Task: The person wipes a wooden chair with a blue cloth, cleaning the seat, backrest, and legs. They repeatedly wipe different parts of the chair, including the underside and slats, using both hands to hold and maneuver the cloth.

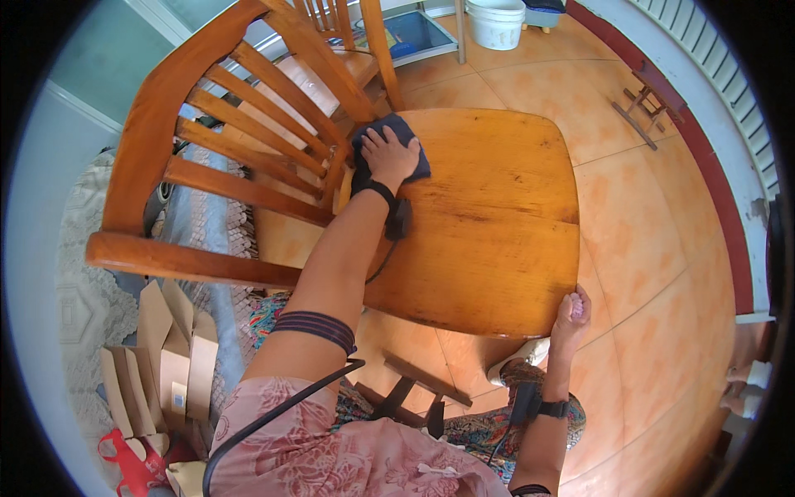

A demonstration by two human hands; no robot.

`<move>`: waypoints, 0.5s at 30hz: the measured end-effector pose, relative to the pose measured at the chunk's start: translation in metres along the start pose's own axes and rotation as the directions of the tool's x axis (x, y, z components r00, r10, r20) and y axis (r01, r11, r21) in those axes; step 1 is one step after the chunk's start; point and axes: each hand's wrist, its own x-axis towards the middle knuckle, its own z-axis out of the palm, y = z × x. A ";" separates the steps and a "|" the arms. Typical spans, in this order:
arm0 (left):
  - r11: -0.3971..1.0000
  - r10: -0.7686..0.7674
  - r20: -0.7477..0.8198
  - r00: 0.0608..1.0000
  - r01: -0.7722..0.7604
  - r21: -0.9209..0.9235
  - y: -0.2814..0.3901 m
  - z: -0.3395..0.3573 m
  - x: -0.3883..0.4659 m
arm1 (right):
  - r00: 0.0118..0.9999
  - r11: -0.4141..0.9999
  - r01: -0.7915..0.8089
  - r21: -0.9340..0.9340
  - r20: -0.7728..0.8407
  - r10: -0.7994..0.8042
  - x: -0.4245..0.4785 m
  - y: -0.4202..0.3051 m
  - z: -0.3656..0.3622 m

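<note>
A varnished wooden chair stands before me, its slatted backrest to the left. At the rear of the seat, my left hand holds a folded dark blue cloth down under the palm, fingers spread. The seat's wood shows dark worn marks and a seam running across it. My right hand is at the near front corner of the seat, touching its edge. A small ridged pink item sits in its curled fingers; its kind is unclear.
Cardboard pieces and a red item lie at the lower left. Behind the chair are another wooden chair and a white bucket. Small wooden stools stand by the wall and near my legs. A black cable crosses my shirt.
</note>
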 end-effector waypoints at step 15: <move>0.839 0.517 0.108 0.849 -0.528 0.135 0.056 0.005 -0.094 | 0.998 0.999 -0.028 0.018 -0.064 0.029 -0.001 0.005 0.003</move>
